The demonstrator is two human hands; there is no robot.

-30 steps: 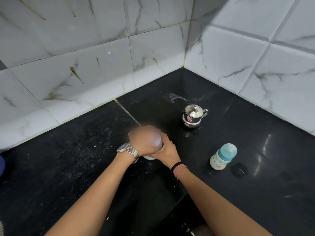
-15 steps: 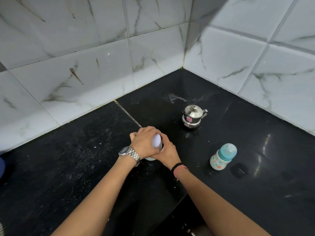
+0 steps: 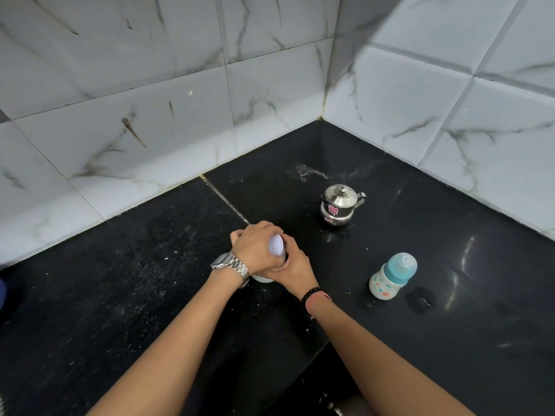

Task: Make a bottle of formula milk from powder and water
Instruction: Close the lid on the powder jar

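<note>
The black tabletop (image 3: 450, 235) held everything. My left hand (image 3: 255, 250) wrapped over the white lid of the small tub (image 3: 262, 278), and my right hand (image 3: 292, 265) gripped its side. The steel pot (image 3: 339, 205) stood shut. The baby bottle (image 3: 390, 276) stood capped, well apart. I think no powder or water had gone in.

I see a glossy black table (image 3: 450, 235) w/ pale speckles and whitish smears. Wall tiles (image 3: 150, 85) are white marble w/ grey-brown veins. Baby bottle (image 3: 390, 276): teal cap, off-white body w/ small teal and orange prints. Steel pot (image 3: 341, 205) is shiny silver w/ a pink-red sticker. Between my hands, a white container (image 3: 275, 246), prob. plastic, mostly hidden. Silver watch (image 3: 229, 265) on my left wrist; black beads and pink thread (image 3: 313, 297) on my right.
</note>
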